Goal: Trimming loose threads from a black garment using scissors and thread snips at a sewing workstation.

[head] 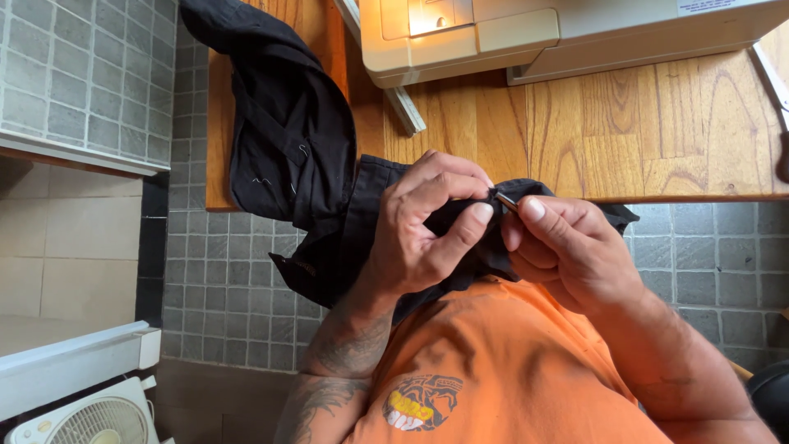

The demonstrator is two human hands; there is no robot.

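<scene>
Head view, looking down past an orange shirt point(501, 370); black garment point(304, 156) draped off the edge of the wooden table point(657, 123), most of it trailing up and away from the pinch, one fold pulled in over the lap; left hand point(419, 230) has thumb and forefinger closed together on that fold, cloth bunched behind the knuckles; right hand point(567, 255) clamped on a small slim metal tool point(507, 201), its tip touching the cloth just beside the left thumbnail; whether the tip is under a thread is too small to tell.

Judgement on doing this well: keep the fold taut between the pinch and the tool tip, so only the stitch lifts and not the weave; work the tip shallow, angled away from the left thumb, since the two sit almost touching; let the table carry the garment's weight so it does not drag the fold out of the pinch; short strokes, re-pinching close to the tip each time.

Outward from the grip: cream sewing machine point(526, 37) beyond the hands on the table; grey tiled wall point(82, 74) to the left; white fan point(90, 419) below that, near the left elbow.
</scene>
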